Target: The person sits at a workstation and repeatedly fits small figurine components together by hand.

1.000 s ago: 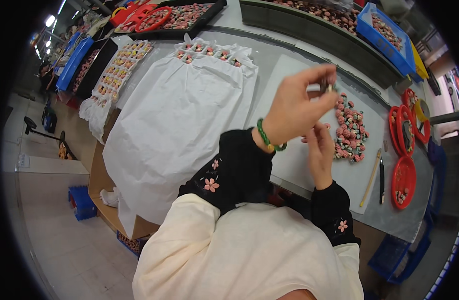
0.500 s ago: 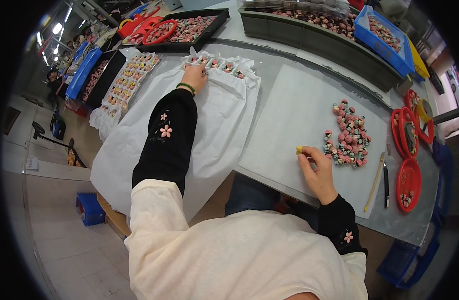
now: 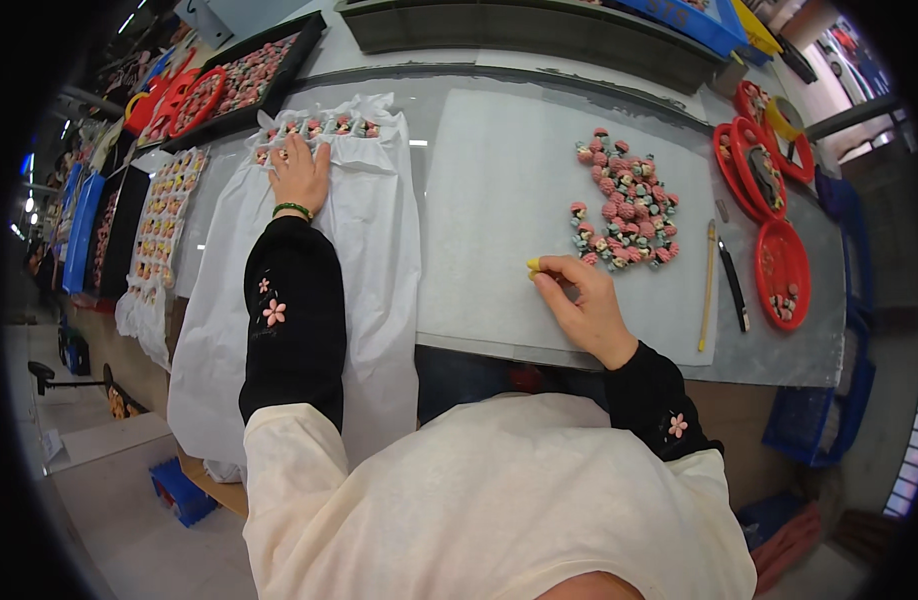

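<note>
At the upper left, my left hand (image 3: 300, 178) reaches over the near side of a white compartment tray (image 3: 336, 140), its fingers spread. Small pink-topped figurines (image 3: 342, 125) sit in the tray's cells, and some lie right beside my fingertips. White tissue paper (image 3: 364, 235) lines the tray and drapes over the table's front edge. My right hand (image 3: 587, 305) hovers over a white sheet (image 3: 479, 220), thumb and index finger brought together. Something yellow (image 3: 533, 268) shows at those fingertips; whether it is a finger cover or a held piece is unclear. Loose pink figurines (image 3: 629, 205) are heaped beyond that hand.
A thin yellowish stick (image 3: 707, 285) and a black pen-like tool (image 3: 733, 285) lie to the right. Red dishes (image 3: 782, 262) stand beyond them. Another filled tray (image 3: 164, 225) and a black tray (image 3: 304, 45) are at left; a long dark bin (image 3: 519, 30) lines the back.
My view has swung to the right, so the table appears shifted left. My left hand's fingers have spread more over the tray. The right hand keeps its pinched shape.
</note>
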The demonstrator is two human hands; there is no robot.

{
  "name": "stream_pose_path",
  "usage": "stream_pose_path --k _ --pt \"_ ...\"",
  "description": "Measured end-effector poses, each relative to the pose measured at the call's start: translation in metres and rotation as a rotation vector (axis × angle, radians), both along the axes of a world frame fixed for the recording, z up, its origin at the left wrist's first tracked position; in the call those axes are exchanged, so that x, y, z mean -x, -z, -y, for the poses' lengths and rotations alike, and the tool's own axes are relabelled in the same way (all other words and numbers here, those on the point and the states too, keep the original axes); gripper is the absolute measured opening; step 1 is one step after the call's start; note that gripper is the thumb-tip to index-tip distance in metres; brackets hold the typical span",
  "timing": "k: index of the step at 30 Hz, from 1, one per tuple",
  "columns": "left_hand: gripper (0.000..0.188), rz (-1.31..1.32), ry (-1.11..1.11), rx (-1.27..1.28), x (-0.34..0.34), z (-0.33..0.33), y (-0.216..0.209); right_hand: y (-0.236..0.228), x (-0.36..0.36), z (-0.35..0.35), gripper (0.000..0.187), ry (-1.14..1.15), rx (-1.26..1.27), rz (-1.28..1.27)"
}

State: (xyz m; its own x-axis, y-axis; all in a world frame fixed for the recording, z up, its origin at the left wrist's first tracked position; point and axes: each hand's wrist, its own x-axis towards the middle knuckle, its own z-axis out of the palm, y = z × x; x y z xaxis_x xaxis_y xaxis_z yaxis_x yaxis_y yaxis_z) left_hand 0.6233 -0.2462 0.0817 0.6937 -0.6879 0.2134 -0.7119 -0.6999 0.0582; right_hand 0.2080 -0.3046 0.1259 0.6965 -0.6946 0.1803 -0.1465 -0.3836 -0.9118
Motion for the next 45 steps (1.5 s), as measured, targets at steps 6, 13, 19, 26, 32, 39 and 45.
stream_pose_path --k 6,13,19,26,32,39,45 --pt "0.07 0.012 -0.069 -0.008 0.015 0.04 0.0 -0.005 0.003 0.028 0.012 0.187 0.245 0.02" --pt "0.069 0.016 -0.039 0.007 0.039 0.034 -0.007 -0.013 -0.013 0.055 0.019 0.423 0.751 -0.257" --pt "0.069 -0.05 0.07 0.06 0.067 0.026 -0.008 -0.004 -0.015 0.049 0.019 0.44 0.742 -0.469" --pt "0.067 0.001 0.106 0.023 0.038 0.042 -0.009 -0.003 -0.016 0.053 0.018 0.446 0.805 -0.43" --pt "0.049 0.184 0.446 0.444 0.104 0.056 -0.058 -0.022 -0.004 0.042 0.03 0.334 0.334 0.125" --pt "0.031 -1.617 0.598 0.306 0.26 0.032 -0.084 -0.031 0.004 0.017 0.038 0.287 0.243 0.112" --pt "0.027 -1.786 0.531 0.506 0.272 0.015 -0.07 -0.002 0.011 0.003 0.029 0.289 -0.34 0.397"
